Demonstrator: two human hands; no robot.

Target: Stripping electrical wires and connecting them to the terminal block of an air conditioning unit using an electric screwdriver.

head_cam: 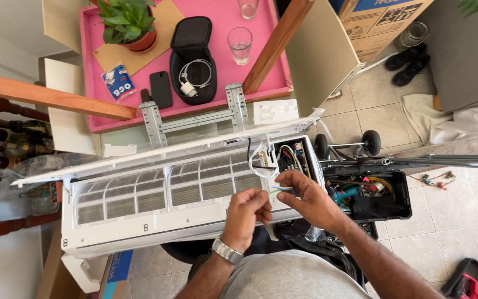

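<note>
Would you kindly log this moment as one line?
left hand: pinching wires | right hand: holding wires | air conditioner unit: cover open

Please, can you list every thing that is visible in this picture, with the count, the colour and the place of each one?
air conditioner indoor unit: one, white, front cover open, centre
thin wires: a few, coloured, between both hands
pink table: one, behind the unit
potted plant: one, green, table's left
drinking glasses: two, clear, table's right
black pouch: one, open, white cable inside
phone: one, black, beside pouch
toolbox: one, black, right
shoes: pair, black, floor, upper right
wristwatch: one, silver, left wrist
left hand: pinching wires
right hand: pinching wires
</note>
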